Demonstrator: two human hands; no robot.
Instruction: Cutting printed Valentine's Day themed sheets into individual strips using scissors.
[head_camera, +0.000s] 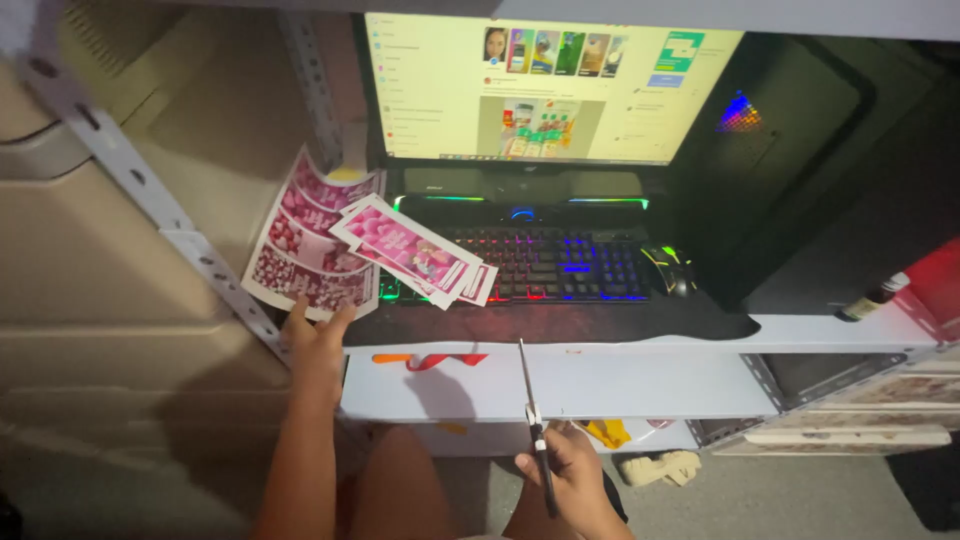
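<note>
The printed sheet (300, 250) is a pale page covered in curved pink and dark-red label strips with small heart-like patterns, partly cut along its right side. It lies at the left end of the surface (620, 335), its lower left corner hanging past the edge beside a perforated metal bracket (150, 190). The left hand (318, 345) has its grip pinched on the sheet's bottom edge, fingers over the paper. Just right of the sheet, overlapping it, sits a small stack of cut pink cards (415, 252), resting partly on the left end of a backlit keyboard (545, 262).

The right hand (575, 480) is lower, well apart from the sheet, its grip clenched around the dark handles of a pair of scissors (533, 420), whose closed blades point up toward the surface's front edge.

A glowing mouse (668, 268) lies right of the keyboard, and a lit monitor (545, 85) stands behind it.
</note>
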